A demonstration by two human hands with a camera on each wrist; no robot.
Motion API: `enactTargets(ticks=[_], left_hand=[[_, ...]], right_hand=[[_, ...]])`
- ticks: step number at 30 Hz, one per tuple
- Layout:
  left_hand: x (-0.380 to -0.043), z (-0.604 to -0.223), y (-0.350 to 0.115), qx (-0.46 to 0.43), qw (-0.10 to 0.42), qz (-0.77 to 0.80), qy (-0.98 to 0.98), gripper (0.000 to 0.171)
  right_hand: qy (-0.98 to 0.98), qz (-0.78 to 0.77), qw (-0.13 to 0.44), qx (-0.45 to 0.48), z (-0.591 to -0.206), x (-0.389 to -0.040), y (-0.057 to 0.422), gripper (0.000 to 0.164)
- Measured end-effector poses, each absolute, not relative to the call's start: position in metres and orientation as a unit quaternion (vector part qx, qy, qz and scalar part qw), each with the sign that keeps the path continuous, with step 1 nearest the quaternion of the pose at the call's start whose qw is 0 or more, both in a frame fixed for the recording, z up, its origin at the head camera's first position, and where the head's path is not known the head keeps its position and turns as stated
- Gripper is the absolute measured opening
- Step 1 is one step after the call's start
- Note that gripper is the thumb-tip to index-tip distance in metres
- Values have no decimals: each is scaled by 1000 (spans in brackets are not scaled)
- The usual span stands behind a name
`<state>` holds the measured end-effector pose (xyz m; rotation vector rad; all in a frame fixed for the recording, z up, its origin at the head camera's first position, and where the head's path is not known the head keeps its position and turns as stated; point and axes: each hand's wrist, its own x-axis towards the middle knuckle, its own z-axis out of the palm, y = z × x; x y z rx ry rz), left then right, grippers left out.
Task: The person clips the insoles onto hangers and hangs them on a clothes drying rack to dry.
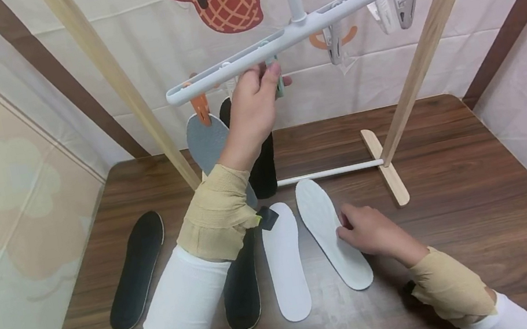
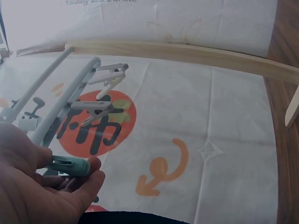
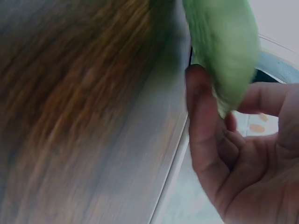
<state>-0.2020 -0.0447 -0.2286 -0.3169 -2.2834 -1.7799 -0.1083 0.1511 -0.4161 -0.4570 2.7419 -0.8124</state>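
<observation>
My left hand (image 1: 251, 109) pinches a green clothes clip (image 2: 70, 165) on the white clip hanger (image 1: 332, 14), which tilts down to the left. Beside that hand, an orange clip (image 1: 201, 109) grips a hanging grey insole (image 1: 208, 139). A black insole (image 1: 264, 170) hangs behind, partly covered by my wrist. My right hand (image 1: 373, 230) pinches the right edge of a pale green insole (image 1: 329, 235), which lies on or just above the table; the right wrist view shows thumb and fingers around its edge. A white insole (image 1: 288, 272) lies to its left.
Two more black insoles lie on the wooden table (image 1: 468, 246): one at the far left (image 1: 136, 272), another (image 1: 242, 294) partly under my left forearm. A wooden stand (image 1: 420, 48) frames the hanger. Grey and white clips (image 1: 392, 9) hang from the hanger's right half.
</observation>
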Motion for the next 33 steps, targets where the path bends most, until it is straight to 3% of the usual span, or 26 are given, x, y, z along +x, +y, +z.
enactTargets(ticks=[7, 13, 26, 33], left_hand=[[-201, -228, -44, -90, 105, -624, -769, 18], [-203, -229, -44, -76, 127, -615, -774, 17], [-203, -229, -45, -76, 158, -588, -790, 19], [-202, -230, -44, -76, 171, -578, -794, 18]], right_hand=[[930, -333, 61, -141, -415, -110, 156, 13], [912, -382, 22, -146, -411, -111, 160, 14], [906, -394, 19, -154, -414, -111, 162, 14], [907, -384, 8, -175, -413, -111, 161, 33]])
